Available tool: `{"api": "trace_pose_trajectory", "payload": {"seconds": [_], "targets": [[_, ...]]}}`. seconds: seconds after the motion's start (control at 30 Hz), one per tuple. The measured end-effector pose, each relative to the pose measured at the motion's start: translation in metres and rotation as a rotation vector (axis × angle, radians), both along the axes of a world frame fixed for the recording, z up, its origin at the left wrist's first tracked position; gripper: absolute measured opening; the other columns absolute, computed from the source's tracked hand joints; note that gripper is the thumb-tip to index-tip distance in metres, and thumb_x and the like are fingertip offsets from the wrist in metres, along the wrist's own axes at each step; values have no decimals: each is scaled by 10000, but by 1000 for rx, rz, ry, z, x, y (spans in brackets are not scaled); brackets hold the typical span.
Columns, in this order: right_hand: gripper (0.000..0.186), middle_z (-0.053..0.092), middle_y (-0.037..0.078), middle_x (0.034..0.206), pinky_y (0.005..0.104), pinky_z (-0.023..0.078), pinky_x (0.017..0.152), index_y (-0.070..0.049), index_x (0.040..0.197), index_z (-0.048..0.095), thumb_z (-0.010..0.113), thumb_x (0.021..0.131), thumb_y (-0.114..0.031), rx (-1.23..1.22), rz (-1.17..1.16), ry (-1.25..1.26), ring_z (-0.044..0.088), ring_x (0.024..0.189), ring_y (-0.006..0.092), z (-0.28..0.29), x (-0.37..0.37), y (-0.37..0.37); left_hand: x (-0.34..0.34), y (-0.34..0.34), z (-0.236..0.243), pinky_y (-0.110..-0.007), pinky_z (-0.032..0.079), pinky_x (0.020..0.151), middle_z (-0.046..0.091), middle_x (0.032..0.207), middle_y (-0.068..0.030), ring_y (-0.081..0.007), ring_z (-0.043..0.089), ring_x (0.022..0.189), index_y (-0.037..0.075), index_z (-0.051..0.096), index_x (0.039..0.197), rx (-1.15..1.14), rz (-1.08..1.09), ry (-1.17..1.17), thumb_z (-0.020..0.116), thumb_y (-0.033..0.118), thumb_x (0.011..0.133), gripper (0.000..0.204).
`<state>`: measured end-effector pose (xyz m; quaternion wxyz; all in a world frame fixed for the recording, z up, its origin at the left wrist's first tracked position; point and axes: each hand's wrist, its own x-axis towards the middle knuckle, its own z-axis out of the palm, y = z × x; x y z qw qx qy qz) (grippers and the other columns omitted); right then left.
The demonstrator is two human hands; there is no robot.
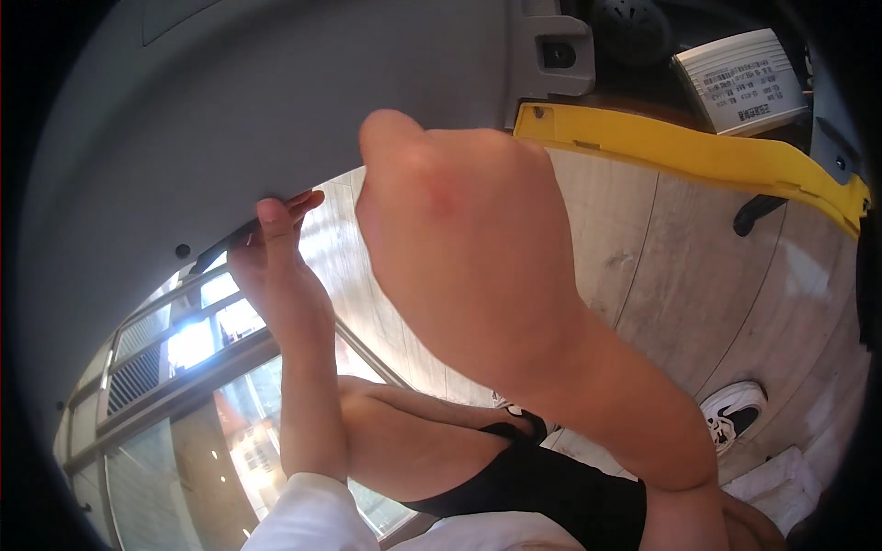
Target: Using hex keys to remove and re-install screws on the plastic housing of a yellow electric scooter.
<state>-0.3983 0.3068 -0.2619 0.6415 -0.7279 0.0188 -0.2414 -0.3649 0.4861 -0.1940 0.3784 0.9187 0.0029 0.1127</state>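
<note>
A large, smooth grey panel (pixel 303 83) fills the upper left, with a small dark round hole near its lower edge. My left hand (pixel 289 275) is closed on that edge, its thumb against the panel's face and its fingers curled beneath. In the middle, nearer to the camera, my right hand (pixel 469 248) is made into a fist with its back toward me. Whatever its fingers hold, if anything, is hidden behind the knuckles. Just right of this fist runs a curved yellow strip (pixel 661 156), which starts beside a grey bracket (pixel 560 55).
A white ribbed box (pixel 744 83) with a printed label sits beyond the yellow strip. Below is a light wood-look floor (pixel 616 220). A metal-framed glass partition (pixel 175 404) stands at left. My bent leg and a black-and-white shoe (pixel 735 413) are lower down.
</note>
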Motion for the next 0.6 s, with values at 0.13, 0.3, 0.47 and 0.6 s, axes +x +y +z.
{"api": "trace_pose_trajectory", "payload": {"seconds": [0.13, 0.3, 0.47, 0.6], "targets": [[151, 645, 145, 605, 288, 558, 558, -1, 743, 606, 740, 734, -69, 103, -35, -30, 709, 599, 248, -5, 2, 5, -1, -4, 0, -394, 519, 932, 705, 947, -128, -248, 692, 887, -24, 626, 1066, -88, -103, -32, 705, 408, 931, 459], [156, 635, 117, 605, 275, 555, 579, -30, 741, 584, 734, 733, -73, -105, -25, -153, 689, 596, 217, -12, -5, 11, -13, -21, 2, -362, 523, 860, 699, 935, -107, -205, 671, 839, -9, 645, 1037, -259, 29, 233, 601, 359, 1009, 371], [219, 622, 69, 648, 286, 546, 603, -58, 821, 574, 746, 698, -114, -321, 7, -330, 666, 653, 204, -17, 1, -1, -21, -48, -15, -296, 497, 776, 640, 960, -39, -118, 579, 811, 28, 628, 1038, -511, 32, 627, 516, 233, 1042, 234], [191, 602, 75, 701, 341, 511, 593, -49, 919, 590, 673, 748, -74, -460, 109, -414, 639, 686, 244, -28, 16, -20, -1, -60, -30, -261, 435, 682, 574, 961, 7, -74, 459, 748, 52, 607, 1066, -1000, 210, 730, 503, 178, 1035, 166]]}}
